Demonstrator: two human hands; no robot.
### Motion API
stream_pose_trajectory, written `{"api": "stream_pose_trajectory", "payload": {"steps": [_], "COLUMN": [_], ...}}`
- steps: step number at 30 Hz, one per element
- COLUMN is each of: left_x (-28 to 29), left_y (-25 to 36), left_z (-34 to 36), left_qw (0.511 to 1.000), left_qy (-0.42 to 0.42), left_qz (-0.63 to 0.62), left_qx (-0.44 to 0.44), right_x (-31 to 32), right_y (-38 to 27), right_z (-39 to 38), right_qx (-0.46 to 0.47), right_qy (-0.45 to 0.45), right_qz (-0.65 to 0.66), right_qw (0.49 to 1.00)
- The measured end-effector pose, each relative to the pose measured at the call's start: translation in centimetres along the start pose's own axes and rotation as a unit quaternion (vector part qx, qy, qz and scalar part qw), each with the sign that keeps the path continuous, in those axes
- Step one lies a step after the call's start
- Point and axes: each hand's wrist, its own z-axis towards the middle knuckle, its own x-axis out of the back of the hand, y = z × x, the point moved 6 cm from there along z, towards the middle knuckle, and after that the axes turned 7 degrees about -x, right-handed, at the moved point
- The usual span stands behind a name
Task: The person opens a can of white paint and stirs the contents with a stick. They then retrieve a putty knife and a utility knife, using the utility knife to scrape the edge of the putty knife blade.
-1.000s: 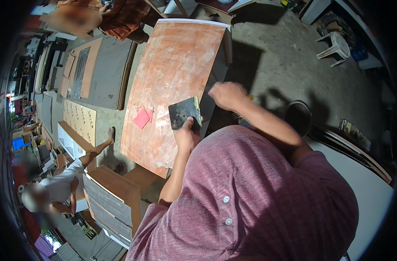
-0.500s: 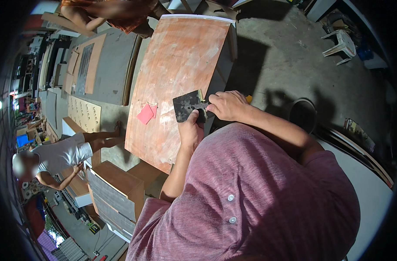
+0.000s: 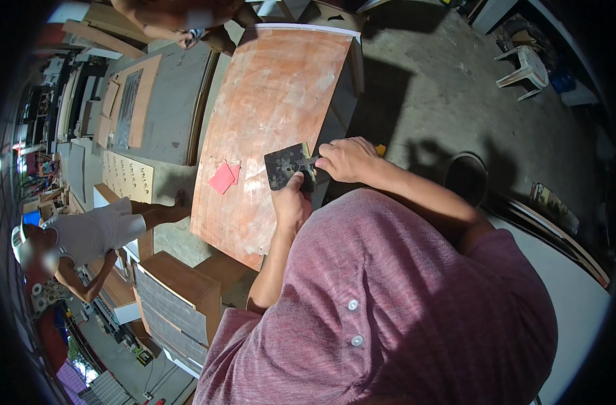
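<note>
My left hand (image 3: 292, 204) holds a dark square plate (image 3: 282, 166) by its near side, thumb on top. Pale smears mark the plate's face, and yellowish matter sits along its right edge. My right hand (image 3: 350, 160) is closed round the end of a thin dark tool (image 3: 313, 162) that reaches onto the plate; its kind is not clear, as the fingers cover most of it. Both hands are by the right edge of a reddish-brown wooden panel (image 3: 274, 88) with whitish patches. Two pink sheets (image 3: 221, 179), one overlapping the other, lie on the panel left of the plate.
A person in white (image 3: 92, 233) stands at the left beside a brown cabinet (image 3: 180, 280). Another person (image 3: 180, 17) is at the panel's far left corner. Stacked grey boards (image 3: 176, 101) lie left of the panel. A white plastic stool (image 3: 524, 73) stands at the far right.
The tool has shifted slightly on the plate, and both hands stay close together. The far person's hand has come into view; the person in white has turned and shifted slightly.
</note>
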Motion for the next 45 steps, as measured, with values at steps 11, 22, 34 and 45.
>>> {"api": "stream_pose_trajectory", "payload": {"steps": [11,22,34,45], "left_x": [0.9,-0.4,-0.5,1.6], "left_y": [0.8,0.3,0.0,0.1], "left_z": [-0.3,0.3,0.4,-0.5], "left_qw": [0.997,0.999,1.0,0.998], "left_qy": [0.019,-0.031,-0.017,0.051], "left_qz": [0.032,0.002,-0.008,0.02], "left_qx": [-0.061,-0.018,0.005,-0.018], "right_x": [2.4,0.5,-0.1,2.9], "right_y": [8.5,-0.6,0.5,6.0], "right_z": [1.0,-1.0,0.3,0.0], "right_qx": [-0.142,0.032,0.021,-0.044], "right_qy": [0.065,0.053,0.026,0.084], "right_qz": [-0.041,0.044,0.002,-0.017], "right_qw": [0.987,0.997,0.999,0.995]}}
